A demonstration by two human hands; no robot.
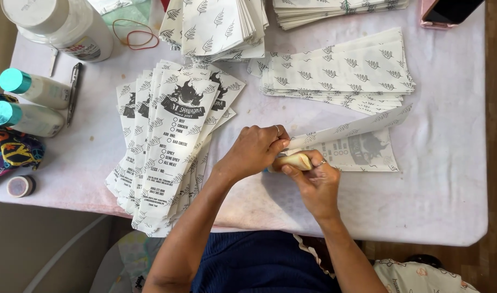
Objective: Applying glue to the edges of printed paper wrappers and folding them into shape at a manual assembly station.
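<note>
My right hand (317,183) grips a small cream-coloured stick-shaped object, perhaps a glue stick (295,161), near the table's middle. My left hand (256,149) is closed over its left end, fingers pinching the edge of a white printed paper sheet (362,149) with a leaf pattern whose top flap is folded up. Both hands touch each other over the sheet's left end.
A fanned pile of printed paper bags (170,146) lies left of the hands. More leaf-pattern stacks (346,73) (213,27) sit behind. Bottles with teal caps (29,103), a white jar (61,24), rubber bands (135,33), a tape roll (20,186) and a phone (449,12) ring the white table (449,179).
</note>
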